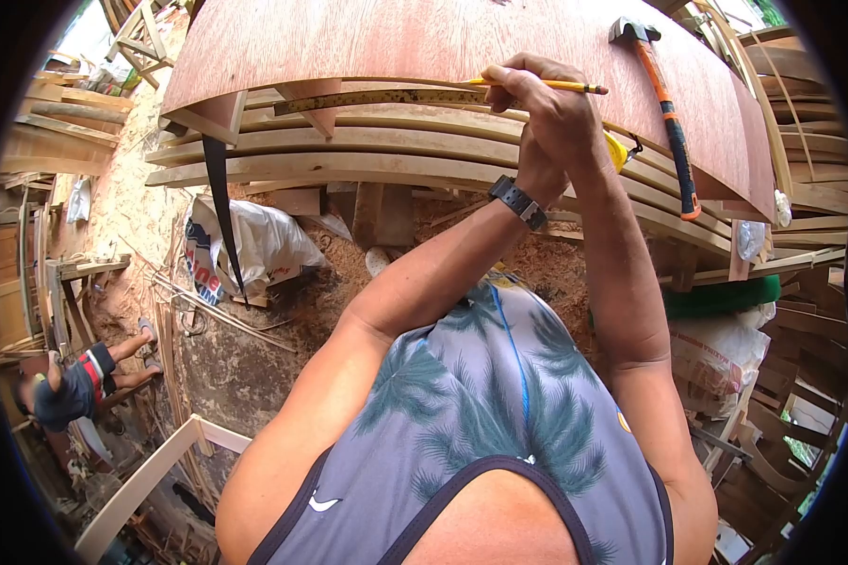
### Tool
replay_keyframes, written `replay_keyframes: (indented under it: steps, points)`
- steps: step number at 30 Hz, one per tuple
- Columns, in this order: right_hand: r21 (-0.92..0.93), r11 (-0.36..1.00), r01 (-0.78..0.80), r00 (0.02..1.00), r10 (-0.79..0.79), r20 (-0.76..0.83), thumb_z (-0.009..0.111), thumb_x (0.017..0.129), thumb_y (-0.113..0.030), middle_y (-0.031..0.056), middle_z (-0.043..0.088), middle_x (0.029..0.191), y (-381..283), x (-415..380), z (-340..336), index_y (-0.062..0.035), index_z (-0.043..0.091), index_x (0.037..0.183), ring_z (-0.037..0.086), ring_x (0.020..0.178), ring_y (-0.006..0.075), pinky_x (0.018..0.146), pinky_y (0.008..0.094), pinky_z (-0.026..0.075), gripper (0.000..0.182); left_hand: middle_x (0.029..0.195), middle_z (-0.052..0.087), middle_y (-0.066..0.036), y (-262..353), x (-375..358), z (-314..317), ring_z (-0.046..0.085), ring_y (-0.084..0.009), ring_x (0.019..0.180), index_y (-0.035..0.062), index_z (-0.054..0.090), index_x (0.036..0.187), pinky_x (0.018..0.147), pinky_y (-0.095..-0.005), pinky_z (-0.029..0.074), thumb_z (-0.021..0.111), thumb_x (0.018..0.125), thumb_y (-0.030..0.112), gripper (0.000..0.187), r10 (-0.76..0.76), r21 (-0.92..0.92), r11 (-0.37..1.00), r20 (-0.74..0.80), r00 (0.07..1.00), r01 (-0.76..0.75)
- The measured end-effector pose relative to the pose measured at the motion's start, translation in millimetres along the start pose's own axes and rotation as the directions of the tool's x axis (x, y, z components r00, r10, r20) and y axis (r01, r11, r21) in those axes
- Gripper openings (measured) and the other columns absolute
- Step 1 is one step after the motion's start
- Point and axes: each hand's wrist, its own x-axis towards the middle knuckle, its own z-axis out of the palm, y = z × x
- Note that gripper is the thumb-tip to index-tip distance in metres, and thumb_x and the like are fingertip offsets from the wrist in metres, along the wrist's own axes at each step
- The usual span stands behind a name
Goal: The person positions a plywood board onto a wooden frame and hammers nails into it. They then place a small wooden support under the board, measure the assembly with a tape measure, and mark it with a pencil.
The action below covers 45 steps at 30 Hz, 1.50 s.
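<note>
My right hand (pixel 563 102) is closed on a yellow pencil (pixel 577 87), which lies nearly level across the front edge of a reddish plywood sheet (pixel 396 42). Below and partly behind it is my left hand (pixel 541 168), with a dark watch on the wrist; its fingers are hidden. A tape measure blade (pixel 377 97) stretches leftward from my hands along the sheet's curved edge. The yellow tape case (pixel 616 151) shows just right of my right wrist. What holds the tape cannot be made out.
A hammer (pixel 664 104) with an orange and black handle lies on the plywood's right side. A handsaw (pixel 220 202) hangs at the left, near a white sack (pixel 254 240). Stacked curved strips (pixel 349 141) are under the sheet. Another person (pixel 75 386) is at far left.
</note>
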Motion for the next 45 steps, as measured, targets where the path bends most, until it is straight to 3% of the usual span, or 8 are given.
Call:
replay_keyframes:
  steps: [6,19,24,30,34,37,40,45]
  points:
    - [0.055,0.998,-0.008,1.000,0.008,-0.004,0.060,0.096,-0.021,0.0068,0.073,0.078,2.1,0.4,1.0,-0.0002,0.072,0.089,0.070,0.074,0.0140,0.069,0.0286,0.057,0.025,0.135,0.054,-0.011,14.6,-3.9,1.3,0.054,-0.0197,0.126,0.0036,0.043,0.143,0.106,-0.0370,0.045,0.055,0.103,0.022,0.045,-0.069,-0.204,0.977,-0.030,0.997,0.062]
    - [0.086,0.996,-0.033,0.999,0.035,-0.023,0.061,0.095,-0.022,0.0077,0.073,0.077,2.4,0.9,1.3,0.0002,0.072,0.089,0.070,0.074,0.0137,0.069,0.0285,0.057,0.026,0.133,0.054,-0.009,21.9,-3.9,0.0,0.054,-0.0181,0.124,0.0045,0.040,0.143,0.105,-0.0359,0.047,0.053,0.104,0.021,0.045,-0.087,-0.166,0.982,0.011,0.996,0.088]
    - [0.004,1.000,-0.016,0.999,0.016,-0.030,0.061,0.095,-0.022,0.0079,0.072,0.077,-1.4,-0.7,3.0,0.0006,0.072,0.088,0.070,0.075,0.0137,0.070,0.0279,0.057,0.026,0.135,0.053,-0.009,14.4,2.9,2.1,0.054,-0.0172,0.125,0.0042,0.038,0.145,0.104,-0.0357,0.047,0.052,0.105,0.021,0.045,-0.090,-0.371,0.924,0.013,0.996,0.088]
    - [0.030,0.999,-0.027,1.000,0.027,-0.002,0.061,0.095,-0.021,0.0086,0.072,0.077,2.3,0.6,1.6,0.0012,0.071,0.087,0.070,0.075,0.0142,0.071,0.0280,0.057,0.026,0.137,0.051,-0.010,23.3,-4.7,0.0,0.052,-0.0178,0.128,0.0039,0.036,0.146,0.105,-0.0359,0.047,0.051,0.105,0.020,0.047,-0.125,-0.196,0.973,0.002,0.992,0.123]
    - [0.022,0.999,-0.035,0.999,0.035,-0.025,0.061,0.096,-0.021,0.0084,0.072,0.077,1.4,-0.3,4.5,0.0011,0.071,0.089,0.070,0.076,0.0134,0.073,0.0272,0.057,0.025,0.137,0.052,-0.010,12.9,-3.3,1.4,0.053,-0.0181,0.127,0.0031,0.037,0.145,0.106,-0.0360,0.046,0.053,0.104,0.021,0.047,-0.066,-0.303,0.951,-0.008,0.998,0.060]
    - [-0.061,0.997,-0.036,0.995,0.041,0.086,0.061,0.096,-0.020,0.0082,0.072,0.078,-3.2,0.3,-3.1,0.0016,0.071,0.091,0.070,0.077,0.0137,0.072,0.0283,0.057,0.025,0.127,0.059,-0.010,10.1,-4.3,0.5,0.059,-0.0170,0.118,0.0015,0.048,0.137,0.099,-0.0344,0.050,0.055,0.103,0.019,0.039,0.025,-0.068,0.997,-0.073,0.997,-0.030]
    - [0.138,0.988,-0.067,0.997,0.062,0.039,0.060,0.097,-0.020,0.0079,0.072,0.079,-2.3,1.8,-5.3,0.0024,0.071,0.092,0.070,0.077,0.0148,0.073,0.0298,0.056,0.026,0.099,0.067,-0.004,40.3,-9.7,6.9,0.063,-0.0112,0.093,-0.0011,0.063,0.112,0.077,-0.0297,0.054,0.055,0.100,0.013,0.020,-0.112,-0.288,0.956,-0.174,0.978,0.058]
    - [0.191,0.970,-0.151,0.988,0.150,0.021,0.057,0.099,-0.017,0.0132,0.069,0.087,-25.3,1.2,-8.1,0.0087,0.068,0.102,0.068,0.082,0.0183,0.083,0.0309,0.056,0.028,0.089,0.064,-0.003,63.4,-22.4,-10.0,0.055,-0.0073,0.079,-0.0022,0.064,0.100,0.067,-0.0259,0.048,0.055,0.103,0.021,0.025,-0.432,-0.358,0.864,-0.164,0.887,0.355]
